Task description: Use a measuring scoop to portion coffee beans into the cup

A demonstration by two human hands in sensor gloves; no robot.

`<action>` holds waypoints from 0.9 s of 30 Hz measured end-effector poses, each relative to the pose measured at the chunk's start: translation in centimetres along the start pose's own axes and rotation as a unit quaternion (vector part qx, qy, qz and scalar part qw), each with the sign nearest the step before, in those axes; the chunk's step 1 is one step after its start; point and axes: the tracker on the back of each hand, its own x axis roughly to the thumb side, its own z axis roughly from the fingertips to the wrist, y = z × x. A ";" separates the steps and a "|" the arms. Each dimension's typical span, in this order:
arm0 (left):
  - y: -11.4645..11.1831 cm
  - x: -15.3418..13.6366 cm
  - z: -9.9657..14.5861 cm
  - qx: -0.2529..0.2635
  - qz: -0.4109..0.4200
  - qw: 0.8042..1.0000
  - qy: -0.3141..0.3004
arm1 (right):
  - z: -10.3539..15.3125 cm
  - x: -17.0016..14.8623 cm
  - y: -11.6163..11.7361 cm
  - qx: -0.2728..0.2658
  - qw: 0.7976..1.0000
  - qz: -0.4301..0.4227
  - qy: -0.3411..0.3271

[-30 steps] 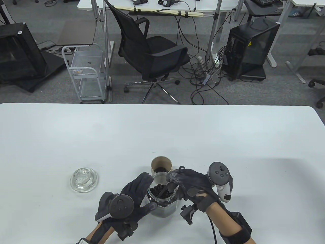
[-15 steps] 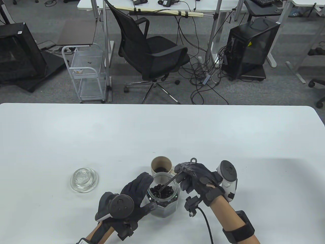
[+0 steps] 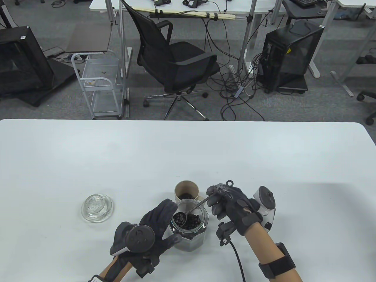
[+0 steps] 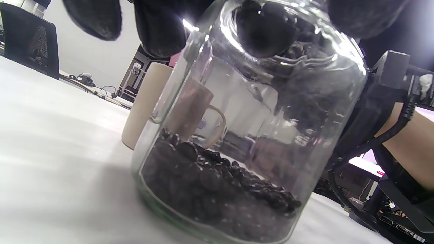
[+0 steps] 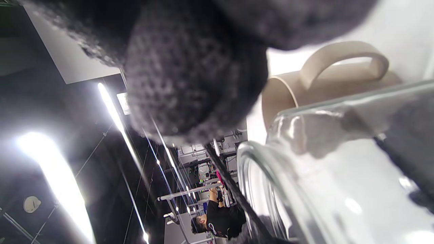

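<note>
A faceted glass jar [image 3: 190,235] of coffee beans [image 4: 217,183] stands near the table's front edge. My left hand [image 3: 152,229] is wrapped round its left side, fingers along the glass. My right hand [image 3: 227,202] pinches the handle of a metal measuring scoop [image 3: 192,209]. The scoop's bowl [image 3: 179,218] holds beans and sits at the jar's mouth, toward its left rim. Just behind the jar stands a beige cup [image 3: 186,191] with beans in its bottom; its handle [image 5: 342,61] shows in the right wrist view. The jar's rim [image 5: 271,179] fills that view's lower right.
A round glass lid [image 3: 96,207] lies on the white table [image 3: 188,152] to the left of the jar. A cable [image 3: 238,261] runs from my right wrist toward the front edge. Beyond the table stand an office chair [image 3: 176,58] and a wire cart [image 3: 98,85].
My right hand drew back to the right and turned, lifting the scoop from deep in the beans up to the jar's mouth with beans in its bowl. The left hand stayed on the jar.
</note>
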 end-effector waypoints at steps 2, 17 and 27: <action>0.0 0.0 0.0 0.000 0.000 1.000 0.000 | 0.0 0.0 -0.2 -0.006 1.000 0.000 -0.001; 0.0 0.0 0.0 0.000 0.000 1.000 0.000 | -0.3 0.1 -1.8 -0.044 0.999 -0.011 -0.006; 0.0 0.0 0.0 0.000 0.000 1.000 0.000 | 0.0 0.8 -1.9 -0.040 0.998 -0.054 -0.017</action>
